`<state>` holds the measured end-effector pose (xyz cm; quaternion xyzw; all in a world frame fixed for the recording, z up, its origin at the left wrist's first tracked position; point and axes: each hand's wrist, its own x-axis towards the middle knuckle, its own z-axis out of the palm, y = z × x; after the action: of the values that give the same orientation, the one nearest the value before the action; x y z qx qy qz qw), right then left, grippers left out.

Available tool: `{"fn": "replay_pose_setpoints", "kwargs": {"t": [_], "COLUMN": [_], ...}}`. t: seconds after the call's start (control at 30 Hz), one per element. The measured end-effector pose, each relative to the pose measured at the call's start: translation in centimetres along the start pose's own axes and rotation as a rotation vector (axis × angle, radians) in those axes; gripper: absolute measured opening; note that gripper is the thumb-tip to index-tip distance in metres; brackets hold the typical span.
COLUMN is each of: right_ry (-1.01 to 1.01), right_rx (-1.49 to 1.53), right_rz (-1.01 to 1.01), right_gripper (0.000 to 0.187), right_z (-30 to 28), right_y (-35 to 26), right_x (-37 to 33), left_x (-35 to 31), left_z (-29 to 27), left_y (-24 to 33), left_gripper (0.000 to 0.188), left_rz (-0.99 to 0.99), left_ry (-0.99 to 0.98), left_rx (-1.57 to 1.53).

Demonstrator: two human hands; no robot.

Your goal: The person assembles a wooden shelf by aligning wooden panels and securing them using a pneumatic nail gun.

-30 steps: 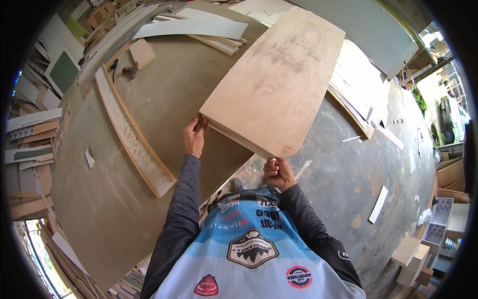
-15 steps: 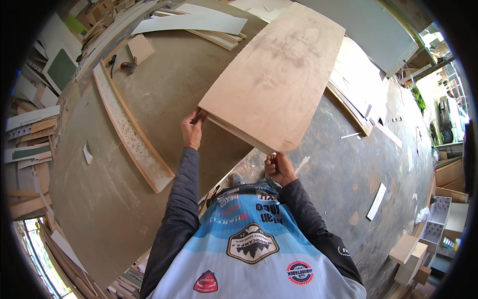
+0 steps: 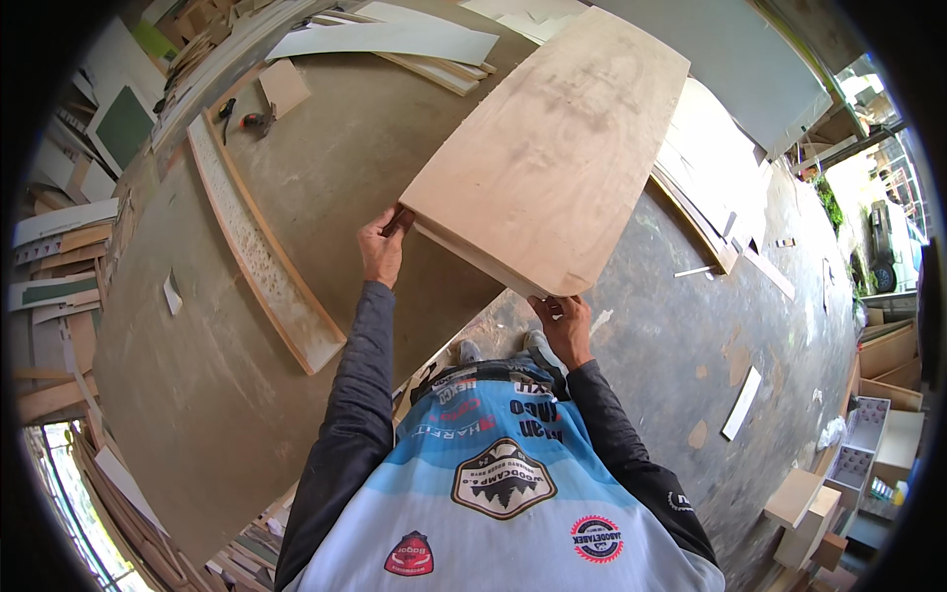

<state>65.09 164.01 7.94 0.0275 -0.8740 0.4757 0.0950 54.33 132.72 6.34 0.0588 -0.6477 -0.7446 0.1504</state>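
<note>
A large pale plywood panel (image 3: 543, 158) with one rounded near corner stretches away from me, over the table's right edge. Along its near end shows a second layer or edge strip beneath the top sheet. My left hand (image 3: 383, 242) pinches the panel's near left corner, thumb and fingers at its edge. At the rounded near right corner, my right hand (image 3: 564, 321) has its fingers bent against the panel's edge; the fingertips are partly hidden under it.
On the brown table (image 3: 197, 395) lies a long curved wooden frame piece (image 3: 261, 252). Beyond it are a red-and-black tool (image 3: 258, 120), a small board (image 3: 284, 87) and white strips (image 3: 385, 41). Offcuts, including a white strip (image 3: 742, 403), lie on the concrete floor (image 3: 651, 395).
My right hand has turned from a loose fist below the corner to fingers placed at the panel's edge. My left hand keeps its grip; the view has shifted slightly.
</note>
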Motion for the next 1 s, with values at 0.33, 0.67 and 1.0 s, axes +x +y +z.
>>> {"fn": "replay_pose_setpoints", "kwargs": {"t": [0.33, 0.67, 1.0], "right_ry": [-0.003, -0.042, -0.042], "right_rx": [0.004, -0.009, -0.017], "right_rz": [0.01, 0.032, 0.023], "right_gripper": [0.019, 0.021, 0.02], "right_z": [0.4, 0.4, 0.2], "right_y": [0.7, 0.8, 1.0], "right_x": [0.3, 0.3, 0.5], "left_x": [0.8, 0.8, 0.1], "left_z": [-0.7, -0.4, 0.0], "left_y": [-0.8, -1.6, -0.3], "left_gripper": [0.029, 0.03, 0.026], "left_rz": [0.031, 0.083, 0.031], "left_ry": [-0.019, 0.001, 0.023], "left_rx": [0.023, 0.01, 0.085]}}
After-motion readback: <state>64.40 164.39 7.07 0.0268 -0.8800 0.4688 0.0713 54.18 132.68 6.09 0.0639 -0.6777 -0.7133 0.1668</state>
